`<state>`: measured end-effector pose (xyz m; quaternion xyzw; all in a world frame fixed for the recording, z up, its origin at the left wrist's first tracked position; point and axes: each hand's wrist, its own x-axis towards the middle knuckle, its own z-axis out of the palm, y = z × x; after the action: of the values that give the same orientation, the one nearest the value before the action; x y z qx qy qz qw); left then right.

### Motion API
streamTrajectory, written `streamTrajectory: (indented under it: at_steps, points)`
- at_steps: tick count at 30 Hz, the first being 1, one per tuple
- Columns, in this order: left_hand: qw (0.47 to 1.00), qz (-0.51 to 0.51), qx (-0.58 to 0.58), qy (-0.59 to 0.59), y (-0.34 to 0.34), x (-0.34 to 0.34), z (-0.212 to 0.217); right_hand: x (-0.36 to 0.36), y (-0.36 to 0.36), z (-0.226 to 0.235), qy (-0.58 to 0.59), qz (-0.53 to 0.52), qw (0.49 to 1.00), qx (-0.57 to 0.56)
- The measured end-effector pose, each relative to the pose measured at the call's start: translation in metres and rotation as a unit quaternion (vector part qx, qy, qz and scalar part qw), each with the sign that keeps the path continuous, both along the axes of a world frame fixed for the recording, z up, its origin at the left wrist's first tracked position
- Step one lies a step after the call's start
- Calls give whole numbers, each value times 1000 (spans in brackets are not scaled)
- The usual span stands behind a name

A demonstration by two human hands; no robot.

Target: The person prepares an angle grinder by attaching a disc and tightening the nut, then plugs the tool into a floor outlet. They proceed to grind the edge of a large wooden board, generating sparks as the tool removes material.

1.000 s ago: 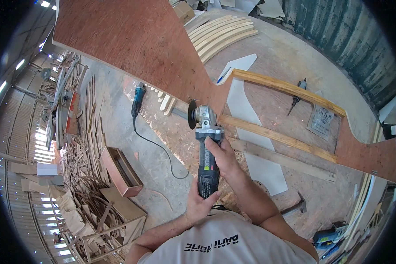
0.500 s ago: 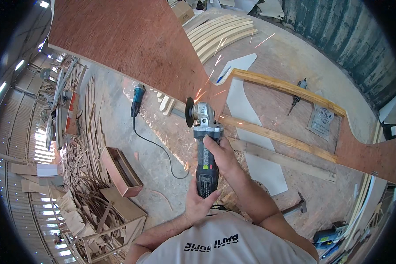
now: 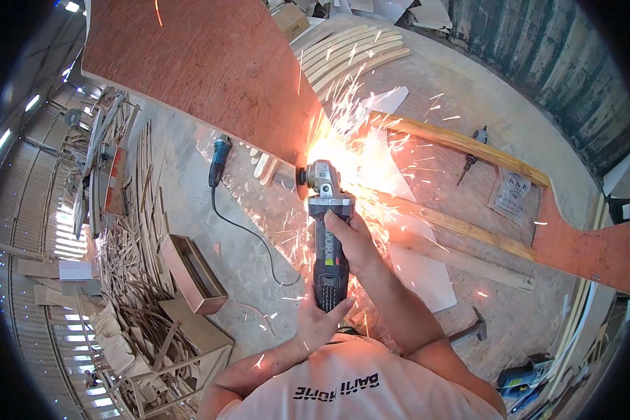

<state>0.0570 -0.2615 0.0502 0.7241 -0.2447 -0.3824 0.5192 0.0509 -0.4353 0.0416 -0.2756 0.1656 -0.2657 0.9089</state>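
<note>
An angle grinder [image 3: 329, 262] is held in front of me, its head pointing away. My right hand [image 3: 353, 241] wraps its front body, thumb on top. Around the rear end of the grip closes my left hand [image 3: 320, 322]. The grinder's disc [image 3: 302, 180] meets the near end of the large reddish plywood panel [image 3: 203, 70]. A bright spray of sparks [image 3: 353, 154] hides the contact spot and part of the wooden frame [image 3: 469, 229] to the right.
A second, teal grinder [image 3: 219, 157] lies left with its cord. Curved wooden strips [image 3: 360, 52] lie at the back. On the right are a drill [image 3: 474, 150], a plastic bag [image 3: 511, 192] and a hammer [image 3: 476, 327]. A wooden box [image 3: 196, 276] and scrap pile [image 3: 133, 280] stand left.
The sparks have grown from a few thin streaks to a large bright burst spreading right and down. The grinder's head has shifted very slightly; both hands keep their grip.
</note>
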Motion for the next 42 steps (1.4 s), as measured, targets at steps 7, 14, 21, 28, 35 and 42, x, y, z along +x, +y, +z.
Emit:
streamTrajectory:
  at_steps: [7,14,21,28,35,42]
  points:
    - [997,-9,50,-62,5,-7,18,-12,13,-24,31,-10,998,46]
    - [994,-26,98,-46,19,-9,4,-19,25,-37,52,-2,999,10]
    - [999,7,31,-27,22,-6,-11,-13,20,-17,43,12,999,5]
    - [997,-13,65,-33,15,-3,5,-10,18,-17,48,-4,999,6]
    - [997,-3,45,-57,14,-4,1,-9,16,-14,39,-4,999,0]
    - [997,0,56,-45,14,-5,4,-11,14,-4,4,18,1000,1]
